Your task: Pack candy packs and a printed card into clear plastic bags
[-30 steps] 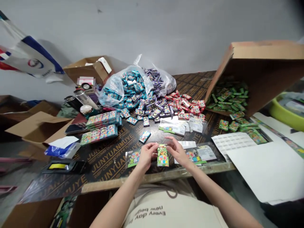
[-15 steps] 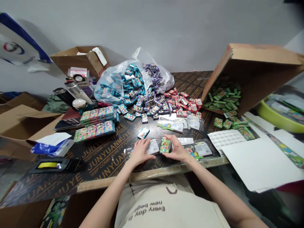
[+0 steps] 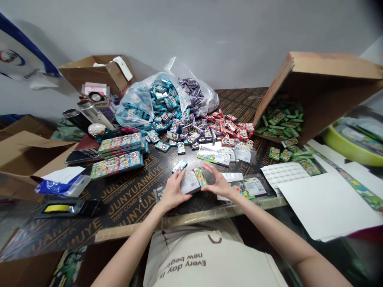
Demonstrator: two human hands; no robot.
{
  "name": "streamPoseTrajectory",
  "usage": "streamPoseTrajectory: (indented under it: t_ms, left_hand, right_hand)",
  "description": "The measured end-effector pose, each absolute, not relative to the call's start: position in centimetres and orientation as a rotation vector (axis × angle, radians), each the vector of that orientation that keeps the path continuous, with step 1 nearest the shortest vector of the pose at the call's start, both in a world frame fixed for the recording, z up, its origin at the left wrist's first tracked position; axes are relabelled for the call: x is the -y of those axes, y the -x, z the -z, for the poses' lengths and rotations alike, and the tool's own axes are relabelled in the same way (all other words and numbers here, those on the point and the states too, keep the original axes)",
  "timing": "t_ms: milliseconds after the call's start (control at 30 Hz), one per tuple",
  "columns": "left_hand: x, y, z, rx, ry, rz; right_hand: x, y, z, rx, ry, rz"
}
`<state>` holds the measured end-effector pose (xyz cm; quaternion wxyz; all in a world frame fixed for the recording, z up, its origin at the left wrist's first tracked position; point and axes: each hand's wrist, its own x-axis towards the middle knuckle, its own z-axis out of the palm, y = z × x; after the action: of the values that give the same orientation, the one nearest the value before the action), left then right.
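A small green patterned box point(image 3: 200, 177) stands between my hands near the table's front edge. The thumb and fingers of my right hand point(image 3: 220, 184) close around its right side. My left hand point(image 3: 173, 192) grips a flat pack with a pale printed label point(image 3: 189, 181), its thumb at the near edge and its fingers at the far edge. The green box lies against the right end of this pack. Just beyond my left fingertips lies a small blue box point(image 3: 180, 166). Printed plastic sleeves point(image 3: 254, 186) lie right of my right hand.
Blue, purple and red small boxes point(image 3: 191, 131) spill from clear bags point(image 3: 134, 107). Green boxes lie in a tipped carton point(image 3: 329, 79) at right. Stacked patterned packs point(image 3: 118, 164), a tape dispenser point(image 3: 67, 208) and bottles point(image 3: 92, 111) stand left. White sheets point(image 3: 323, 203) cover the right side.
My right hand has brought the green box left, against the labelled pack. My left hand has closed around that pack, which now appears raised and tilted. The view has shifted slightly.
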<state>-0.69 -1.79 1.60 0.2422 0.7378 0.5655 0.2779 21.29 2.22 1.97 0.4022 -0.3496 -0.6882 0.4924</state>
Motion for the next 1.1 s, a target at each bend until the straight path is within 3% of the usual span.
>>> streamPoseTrajectory:
  t_ms: [133, 300, 433, 567, 867, 1100]
  left_hand:
    - [0.7, -0.9, -2.0, -1.665, -1.612, -1.195]
    - [1.4, -4.9, -0.7, -1.344, -0.899, -1.551]
    - [2.1, -6.8, -1.1, -1.174, -0.507, -1.659]
    - [1.2, -6.1, -2.7, -1.11, -0.281, -1.545]
    - [-2.0, -3.1, -5.4, -1.174, -0.555, -1.283]
    - [-1.2, -2.1, -7.7, -1.284, -1.189, -1.313]
  right_hand:
    - [-2.6, -17.8, -3.5, 1.055, 0.975, -1.397]
    - [-4.0, -14.7, -4.9, 0.611, 1.036, -1.382]
    - [-4.7, -14.7, -4.9, 0.612, 1.107, -1.306]
    - [-4.3, -15.6, -5.1, 0.617, 1.024, -1.438]
    - [-4.5, -17.8, -4.8, 0.748, 1.051, -1.74]
    - [-3.2, -19.5, -5.3, 1.308, 1.006, -1.287]
